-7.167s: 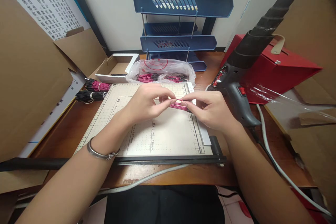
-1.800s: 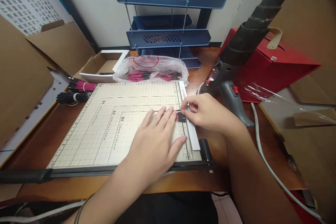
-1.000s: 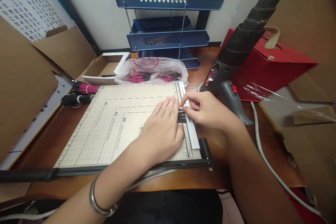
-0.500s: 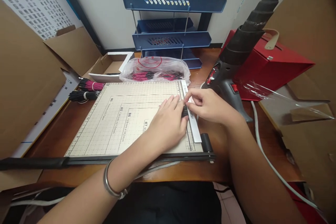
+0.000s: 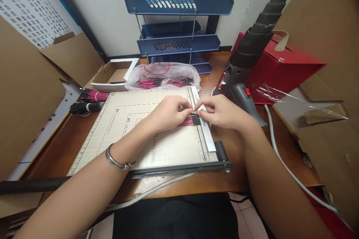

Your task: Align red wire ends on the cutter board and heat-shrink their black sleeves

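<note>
A row of thin pink wires with black ends (image 5: 192, 120) lies side by side on the cream gridded paper cutter board (image 5: 134, 149), their black ends against the white guide strip (image 5: 207, 136). My left hand (image 5: 174, 112) is closed in a pinch on a wire at the far side of the row, thumb and fingertip together. Opposite it, my right hand (image 5: 228, 112) reaches over the strip and pinches at the same wire's end, its fingertips almost touching the left ones. The wire between the fingers is mostly hidden.
The cutter's black handle (image 5: 33, 185) runs along the near edge. Behind stand a plastic bag (image 5: 162, 76) of wires, an open box (image 5: 114, 73) and a blue tray rack (image 5: 179, 2). Bundled wires (image 5: 86, 107) lie left; a heat gun (image 5: 244, 71) and red box (image 5: 288, 71) stand right.
My left hand has lifted from lying flat over the wires and moved back into a pinch near the right fingertips, uncovering the row. The right hand keeps its place, still pinching.
</note>
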Available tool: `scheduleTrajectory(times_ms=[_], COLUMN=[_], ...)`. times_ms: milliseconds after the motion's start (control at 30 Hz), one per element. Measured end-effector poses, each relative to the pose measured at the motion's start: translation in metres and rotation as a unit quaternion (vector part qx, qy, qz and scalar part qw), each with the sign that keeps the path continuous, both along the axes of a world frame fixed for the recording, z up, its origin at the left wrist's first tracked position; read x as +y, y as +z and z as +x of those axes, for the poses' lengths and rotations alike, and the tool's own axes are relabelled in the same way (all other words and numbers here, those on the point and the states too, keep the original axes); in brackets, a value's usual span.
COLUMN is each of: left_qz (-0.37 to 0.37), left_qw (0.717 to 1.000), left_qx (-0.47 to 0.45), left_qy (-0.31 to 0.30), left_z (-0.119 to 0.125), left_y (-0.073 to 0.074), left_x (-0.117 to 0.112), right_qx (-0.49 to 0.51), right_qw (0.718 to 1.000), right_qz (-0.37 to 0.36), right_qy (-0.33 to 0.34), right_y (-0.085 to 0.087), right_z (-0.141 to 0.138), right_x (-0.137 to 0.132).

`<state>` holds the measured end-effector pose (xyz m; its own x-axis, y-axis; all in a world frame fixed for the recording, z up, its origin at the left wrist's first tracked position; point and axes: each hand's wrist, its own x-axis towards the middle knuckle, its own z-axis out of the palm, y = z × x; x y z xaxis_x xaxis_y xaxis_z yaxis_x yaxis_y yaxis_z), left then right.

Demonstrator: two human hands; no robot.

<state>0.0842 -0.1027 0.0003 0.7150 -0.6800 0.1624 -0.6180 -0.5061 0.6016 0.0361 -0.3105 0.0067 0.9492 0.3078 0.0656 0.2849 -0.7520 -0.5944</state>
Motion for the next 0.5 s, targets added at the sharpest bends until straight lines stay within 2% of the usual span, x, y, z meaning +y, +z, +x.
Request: scheduleTrajectory(times_ms=[200, 500], left_qz=[0.008, 0.011], left_qw=[0.999, 0.998], left_qx=[-0.040, -0.047], left_qy=[-0.030, -0.047], left_z=[-0.0028, -0.0023], left_y=[-0.0019, -0.0046], left_x=[0.0096, 0.0088], right_qx=[-0.015, -0.016], right_qw=[0.999, 0.998], right_qz=[-0.030, -0.066], right_qy=[-0.002, -0.005], right_y=[0.0028, -0.0013], right_z=[-0.0031, -0.0012], right_x=[0.0063, 0.0096])
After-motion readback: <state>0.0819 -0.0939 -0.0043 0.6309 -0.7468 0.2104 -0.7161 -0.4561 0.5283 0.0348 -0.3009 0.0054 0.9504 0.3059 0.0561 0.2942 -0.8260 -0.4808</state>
